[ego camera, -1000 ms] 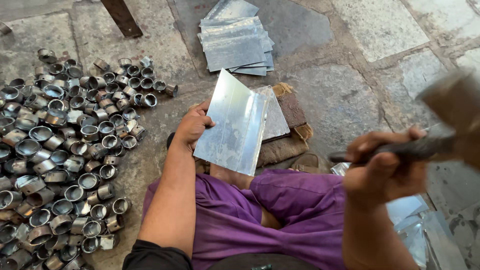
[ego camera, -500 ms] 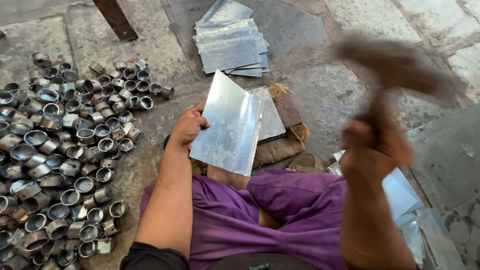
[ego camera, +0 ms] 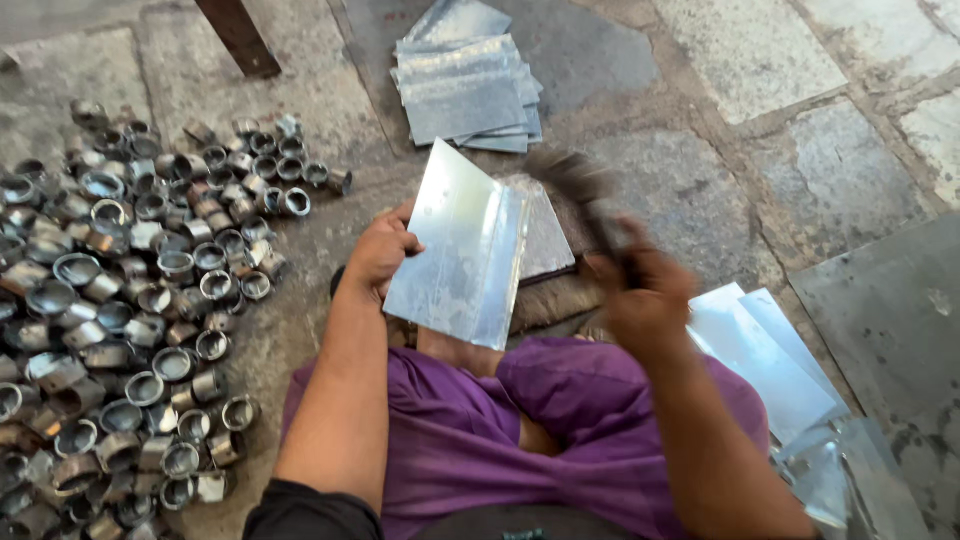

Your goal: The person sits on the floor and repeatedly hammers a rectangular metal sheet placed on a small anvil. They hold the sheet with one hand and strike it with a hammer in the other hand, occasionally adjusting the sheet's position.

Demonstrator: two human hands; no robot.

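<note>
Thin sheet metal held on edge, a blurred hammer beside its fold.

The left hand (ego camera: 380, 255) has its grip closed on the left edge of a shiny, bent rectangular sheet of thin metal (ego camera: 462, 250), propped near the middle over a worn block (ego camera: 555, 300). It looks light, springy, sharp-edged and slick, best held by a flat edge away from the crease. The right hand (ego camera: 640, 300) is clamped on a motion-blurred dark-headed hammer (ego camera: 575, 185). Stone-slab floor (ego camera: 760, 60); stacked flat grey sheets (ego camera: 470, 90) far, small metal rings (ego camera: 130, 300) heaped left.
</note>
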